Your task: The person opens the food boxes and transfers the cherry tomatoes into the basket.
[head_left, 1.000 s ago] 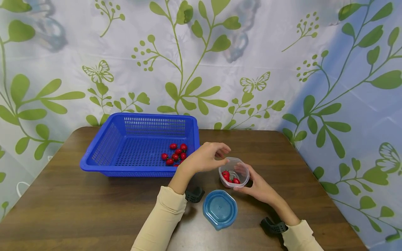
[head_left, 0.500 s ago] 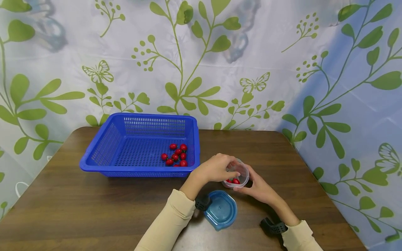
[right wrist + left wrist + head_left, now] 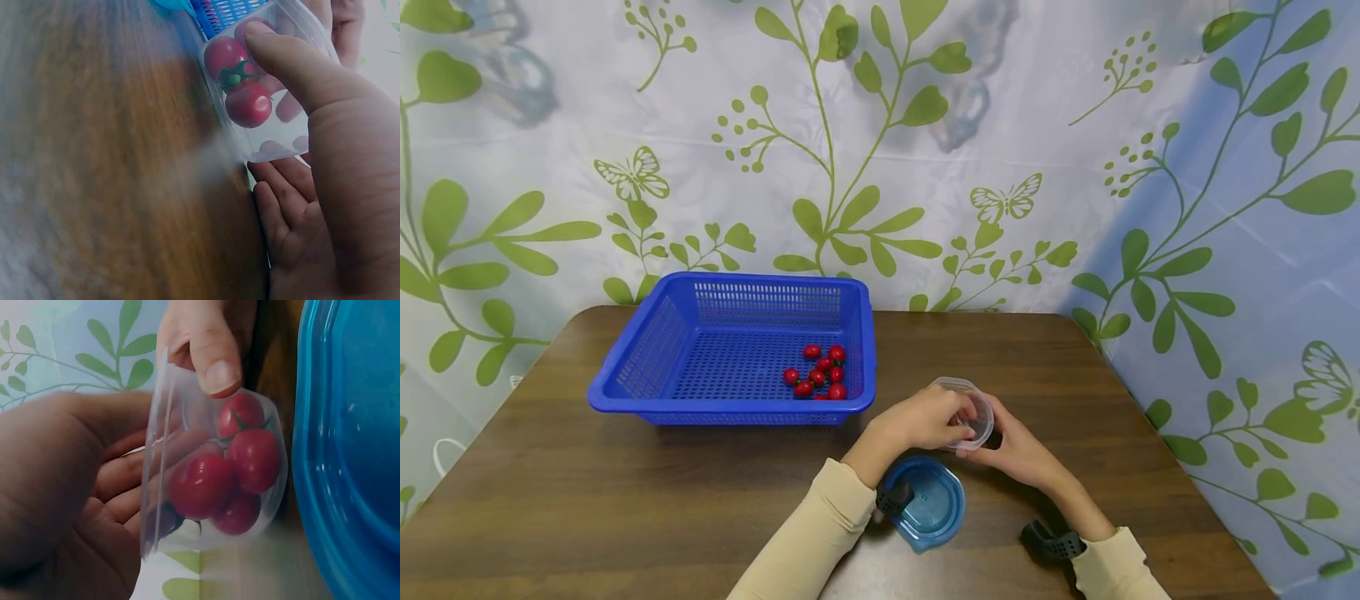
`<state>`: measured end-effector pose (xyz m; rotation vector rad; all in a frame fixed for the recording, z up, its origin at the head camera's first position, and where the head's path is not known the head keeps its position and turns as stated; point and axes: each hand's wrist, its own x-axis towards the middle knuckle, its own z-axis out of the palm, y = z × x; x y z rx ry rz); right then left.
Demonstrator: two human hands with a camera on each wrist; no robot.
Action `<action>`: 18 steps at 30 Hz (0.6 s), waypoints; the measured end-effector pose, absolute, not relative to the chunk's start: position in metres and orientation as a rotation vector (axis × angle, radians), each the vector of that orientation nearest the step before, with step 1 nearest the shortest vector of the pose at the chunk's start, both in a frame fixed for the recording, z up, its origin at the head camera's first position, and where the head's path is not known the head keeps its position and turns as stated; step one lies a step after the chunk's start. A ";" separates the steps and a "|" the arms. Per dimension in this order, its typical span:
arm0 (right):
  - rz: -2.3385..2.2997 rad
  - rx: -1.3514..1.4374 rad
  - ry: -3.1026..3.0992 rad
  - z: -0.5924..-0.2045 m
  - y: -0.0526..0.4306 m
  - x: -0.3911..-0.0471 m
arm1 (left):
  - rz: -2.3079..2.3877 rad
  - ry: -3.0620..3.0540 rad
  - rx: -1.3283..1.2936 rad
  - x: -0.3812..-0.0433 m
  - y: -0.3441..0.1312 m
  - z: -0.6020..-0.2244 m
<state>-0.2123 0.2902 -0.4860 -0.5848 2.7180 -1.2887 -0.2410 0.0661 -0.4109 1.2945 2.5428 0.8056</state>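
A clear plastic container (image 3: pixel 955 382) is tilted above the table, gripped by my right hand (image 3: pixel 1021 454) with the thumb on its near wall and the fingers round the far side. Inside lie several cherry tomatoes (image 3: pixel 254 460) with green stems, best seen through the wall in the left wrist view. My left hand (image 3: pixel 917 419) reaches into the container from the left, its fingers among the tomatoes. Whether those fingers grip a tomato is hidden. Beneath the left wrist lies a blue lid (image 3: pixel 946 502), partly covered by the wrist strap.
At the left stands a blue perforated basket (image 3: pixel 722 406) with several cherry tomatoes (image 3: pixel 817 377) in its right part. The brown wooden table (image 3: pixel 625 508) meets a leaf-patterned curtain (image 3: pixel 700 125) at the back and right. A white cord (image 3: pixel 439 454) shows at the left edge.
My left hand has moved right and down, from beside the container's rim to inside it. The right hand and the container stay almost still.
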 end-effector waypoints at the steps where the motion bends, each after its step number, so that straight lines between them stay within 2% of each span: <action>1: -1.283 -0.589 2.723 -0.485 0.290 -0.212 | 0.790 2.553 1.298 -0.241 0.067 -0.411; 18: -1.280 -0.624 2.741 -0.482 0.289 -0.211 | 0.644 2.683 1.151 -0.240 0.082 -0.412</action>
